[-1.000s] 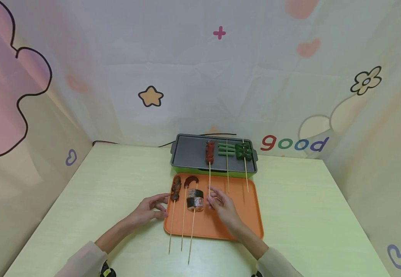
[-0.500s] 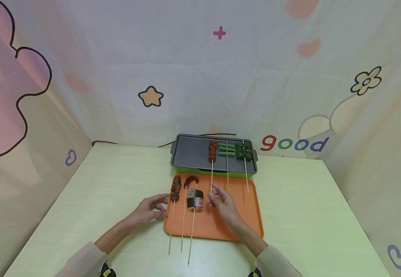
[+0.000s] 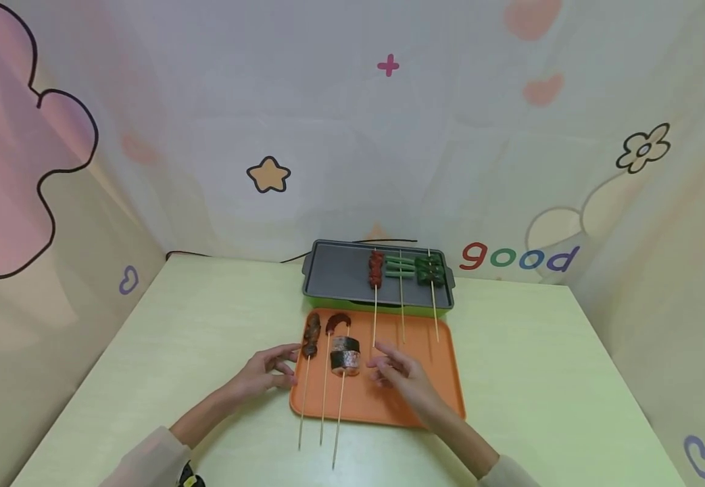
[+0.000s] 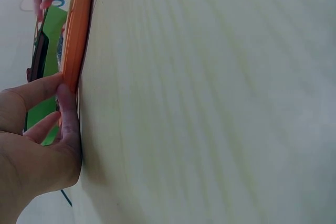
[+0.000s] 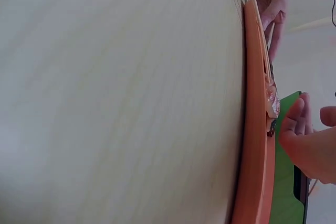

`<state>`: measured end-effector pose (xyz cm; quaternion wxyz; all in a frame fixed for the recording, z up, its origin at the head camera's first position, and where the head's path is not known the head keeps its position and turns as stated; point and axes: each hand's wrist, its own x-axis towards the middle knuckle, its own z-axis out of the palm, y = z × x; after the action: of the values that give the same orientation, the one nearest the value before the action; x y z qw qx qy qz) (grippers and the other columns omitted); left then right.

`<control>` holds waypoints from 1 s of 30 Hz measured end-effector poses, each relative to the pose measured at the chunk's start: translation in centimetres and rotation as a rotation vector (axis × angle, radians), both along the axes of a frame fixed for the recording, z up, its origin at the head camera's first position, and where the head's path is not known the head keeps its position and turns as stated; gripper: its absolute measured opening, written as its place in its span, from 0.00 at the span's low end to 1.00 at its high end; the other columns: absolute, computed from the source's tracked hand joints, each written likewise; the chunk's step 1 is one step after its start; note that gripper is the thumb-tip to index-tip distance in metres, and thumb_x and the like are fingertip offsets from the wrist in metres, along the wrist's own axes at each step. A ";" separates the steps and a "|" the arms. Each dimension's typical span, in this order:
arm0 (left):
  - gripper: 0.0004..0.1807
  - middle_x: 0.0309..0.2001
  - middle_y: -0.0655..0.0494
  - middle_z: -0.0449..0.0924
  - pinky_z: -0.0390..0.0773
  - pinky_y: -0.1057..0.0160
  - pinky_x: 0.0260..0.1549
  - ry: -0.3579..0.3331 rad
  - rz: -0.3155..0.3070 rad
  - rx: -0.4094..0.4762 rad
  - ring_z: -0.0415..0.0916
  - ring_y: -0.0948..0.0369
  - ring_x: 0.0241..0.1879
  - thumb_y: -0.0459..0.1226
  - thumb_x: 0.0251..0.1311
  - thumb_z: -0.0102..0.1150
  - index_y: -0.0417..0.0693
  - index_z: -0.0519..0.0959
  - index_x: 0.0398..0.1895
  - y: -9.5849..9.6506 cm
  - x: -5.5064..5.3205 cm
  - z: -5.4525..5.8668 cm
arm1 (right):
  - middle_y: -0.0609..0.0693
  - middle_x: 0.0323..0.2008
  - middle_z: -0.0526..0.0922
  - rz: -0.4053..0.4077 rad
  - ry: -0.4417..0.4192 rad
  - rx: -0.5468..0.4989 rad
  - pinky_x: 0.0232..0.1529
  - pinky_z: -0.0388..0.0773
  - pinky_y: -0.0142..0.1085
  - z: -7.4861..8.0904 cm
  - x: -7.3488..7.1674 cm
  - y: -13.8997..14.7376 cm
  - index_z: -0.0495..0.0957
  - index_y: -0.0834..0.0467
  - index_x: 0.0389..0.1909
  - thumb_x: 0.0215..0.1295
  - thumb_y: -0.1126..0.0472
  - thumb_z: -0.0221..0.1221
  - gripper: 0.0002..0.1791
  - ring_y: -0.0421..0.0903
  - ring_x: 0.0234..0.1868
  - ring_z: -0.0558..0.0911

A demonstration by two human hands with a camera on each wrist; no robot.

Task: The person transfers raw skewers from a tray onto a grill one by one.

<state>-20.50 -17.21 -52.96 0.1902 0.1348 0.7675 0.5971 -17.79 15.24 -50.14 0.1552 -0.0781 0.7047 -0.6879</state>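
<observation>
In the head view my left hand [image 3: 263,372] is at the left rim of the orange tray [image 3: 389,412], fingers spread and fingertips touching its edge. My right hand [image 3: 405,379] hovers over the tray, fingers loosely bent and nothing between them. Just beyond its fingertips is the stick end of a red meat skewer [image 3: 376,270], whose meat lies on the grey griddle [image 3: 334,270]. Beside it are a green bean skewer [image 3: 399,266] and a dark green leafy skewer [image 3: 430,269]. The tray bears a brown meat skewer [image 3: 311,336], a curled reddish-brown skewer [image 3: 337,320] and a black-and-white roll skewer [image 3: 345,356].
Several sticks overhang the tray's front edge or the griddle's front. The griddle has a green base [image 3: 334,302] and stands directly behind the tray on the pale table [image 3: 218,304]. A printed curtain [image 3: 340,135] closes off the back and sides; a black cable [image 3: 188,253] runs along it.
The red meat skewer has shifted right, nearer the green beans, and now lies on the griddle. My right hand has let go of its stick and drawn back slightly. The left hand stays put.
</observation>
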 end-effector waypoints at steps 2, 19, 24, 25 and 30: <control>0.36 0.63 0.30 0.72 0.78 0.69 0.39 -0.007 0.004 -0.002 0.80 0.64 0.44 0.28 0.64 0.64 0.34 0.64 0.75 0.0 0.0 0.0 | 0.68 0.58 0.79 0.045 -0.001 0.041 0.50 0.82 0.30 0.3 0.6 0.9 0.60 0.69 0.75 0.79 0.63 0.50 0.29 0.43 0.48 0.85; 0.36 0.64 0.30 0.71 0.78 0.69 0.41 -0.016 0.011 -0.005 0.82 0.64 0.44 0.26 0.62 0.63 0.35 0.64 0.75 0.2 0.0 0.1 | 0.61 0.44 0.85 0.343 0.273 0.396 0.44 0.80 0.28 1.0 0.8 13.1 0.74 0.70 0.64 0.75 0.62 0.58 0.23 0.34 0.44 0.82; 0.36 0.63 0.30 0.72 0.76 0.69 0.40 0.003 0.007 -0.019 0.81 0.64 0.44 0.27 0.64 0.63 0.34 0.64 0.75 0.3 0.1 0.4 | 0.58 0.44 0.83 0.227 0.285 0.423 0.42 0.79 0.28 -0.1 0.2 15.4 0.73 0.70 0.65 0.72 0.62 0.61 0.25 0.33 0.42 0.80; 0.35 0.62 0.30 0.72 0.77 0.69 0.39 0.006 0.008 -0.022 0.82 0.63 0.44 0.27 0.64 0.63 0.33 0.64 0.74 0.4 0.2 0.5 | 0.59 0.46 0.83 0.210 0.278 0.429 0.43 0.79 0.28 -0.3 0.1 15.6 0.73 0.70 0.66 0.72 0.62 0.62 0.26 0.33 0.43 0.80; 0.33 0.59 0.31 0.76 0.80 0.68 0.38 0.027 0.029 -0.054 0.83 0.55 0.46 0.26 0.63 0.63 0.31 0.67 0.72 0.4 0.7 0.9 | 0.63 0.49 0.80 0.176 0.196 0.412 0.45 0.78 0.27 -0.7 -0.3 16.3 0.69 0.70 0.69 0.68 0.63 0.65 0.32 0.35 0.45 0.79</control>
<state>-19.76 -16.83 -52.03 0.1745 0.1264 0.7878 0.5770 -18.11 31.50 -50.83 0.1582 -0.1724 0.8322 -0.5027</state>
